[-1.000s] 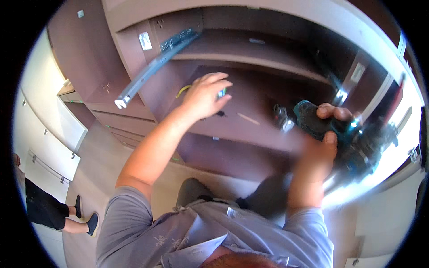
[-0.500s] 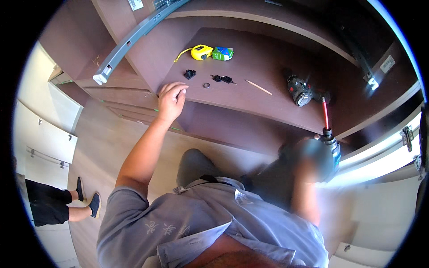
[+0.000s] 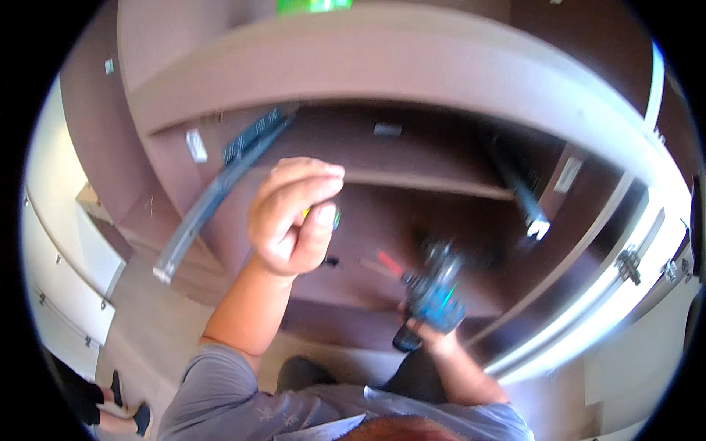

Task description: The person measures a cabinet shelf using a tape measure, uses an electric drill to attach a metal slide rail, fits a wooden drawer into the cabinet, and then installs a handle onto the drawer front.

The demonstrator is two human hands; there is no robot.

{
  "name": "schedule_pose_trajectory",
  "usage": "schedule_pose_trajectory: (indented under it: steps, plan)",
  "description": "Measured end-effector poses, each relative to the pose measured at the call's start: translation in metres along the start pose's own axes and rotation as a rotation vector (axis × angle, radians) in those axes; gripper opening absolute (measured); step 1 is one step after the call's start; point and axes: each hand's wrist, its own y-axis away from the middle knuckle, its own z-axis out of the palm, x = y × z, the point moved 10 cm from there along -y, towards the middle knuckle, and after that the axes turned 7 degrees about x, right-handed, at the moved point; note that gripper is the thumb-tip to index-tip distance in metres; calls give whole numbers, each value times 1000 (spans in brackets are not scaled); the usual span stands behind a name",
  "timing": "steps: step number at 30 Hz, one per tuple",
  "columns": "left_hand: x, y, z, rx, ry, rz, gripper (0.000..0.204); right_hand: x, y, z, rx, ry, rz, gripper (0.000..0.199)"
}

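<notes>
Two jutting rails (image 3: pixel 208 202) leave the left hand (image 3: pixel 273 213) room.

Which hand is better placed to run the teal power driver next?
Right hand, I'd judge: it grips the teal driver, red bit pointing up and left. The left hand is raised apart from it, fingers curled.

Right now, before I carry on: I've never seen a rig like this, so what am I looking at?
No machine here: it's a person's view from a head-worn camera looking down, its wide lens bending straight edges. The right hand has its grip closed around a teal drill with a red bit. The left hand is raised, fingers curled; whether it holds anything is unclear. Behind is a brown cabinet with metal rails; on its shelf lies a small black item, blurred.
</notes>
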Motion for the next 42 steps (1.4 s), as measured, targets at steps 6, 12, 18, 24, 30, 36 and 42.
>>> schedule_pose_trajectory:
  steps: [6,12,18,24,30,36,42]
  plan:
    - [8,-89,13,104,-102,250,17,12,-33,10,-218,10,117,38]
    - [0,-151,7,92,-133,13,19,28,-42,1,-265,5,393,37]
    - [-15,-222,112,-467,-262,-36,20,37,-48,5,-497,367,206,24]
    - [-32,-227,225,-824,-70,-53,22,108,-33,-15,-588,493,253,30]
    - [-50,-205,274,-1089,-270,26,19,82,-31,-21,-631,830,372,35]
    - [-30,-202,290,-1164,-316,181,14,24,-36,-9,-474,344,103,45]
    - [44,-157,195,-873,-137,265,15,4,-40,-9,-444,16,-12,41]
